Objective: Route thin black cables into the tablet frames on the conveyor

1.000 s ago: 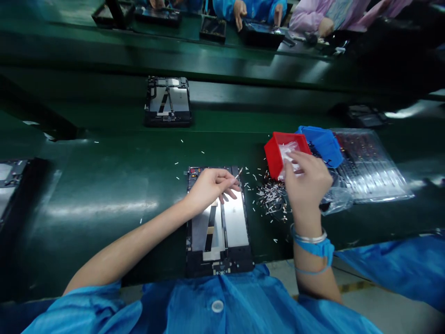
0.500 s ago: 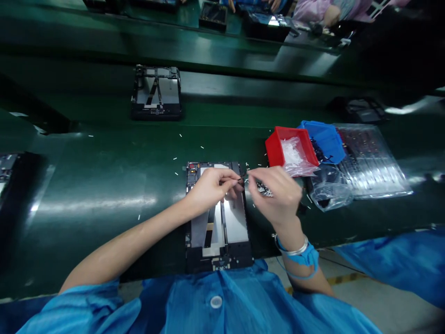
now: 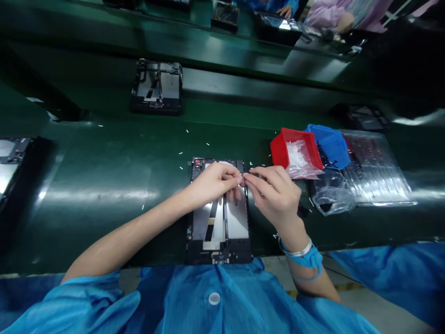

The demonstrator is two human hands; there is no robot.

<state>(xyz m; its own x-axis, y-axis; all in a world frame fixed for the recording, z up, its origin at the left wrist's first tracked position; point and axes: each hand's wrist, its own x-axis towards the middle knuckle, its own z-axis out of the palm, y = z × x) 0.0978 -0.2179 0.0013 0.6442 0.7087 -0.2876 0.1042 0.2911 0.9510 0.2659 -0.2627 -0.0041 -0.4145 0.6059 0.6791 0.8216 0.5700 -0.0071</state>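
An opened tablet, its silvery inside and black ribbon strips showing, lies on the green bench right in front of me. Over its upper part, my left hand is closed in a pinch between thumb and forefinger. My right hand meets it from the right, thumb and fingertips pressed together at the tablet's upper right edge. The two sets of fingertips almost touch. Whatever they pinch is too small to make out. A blue strap and a silvery band circle my right wrist.
Right of my hands stand a red bin with white pieces in a plastic bag and a blue bin with black parts. Beyond lies a clear tray. Another opened tablet rests further back. Small white slivers dot the bench.
My right hand has moved left, bringing its fingertips together against those of my left hand. The whole view has shifted slightly.
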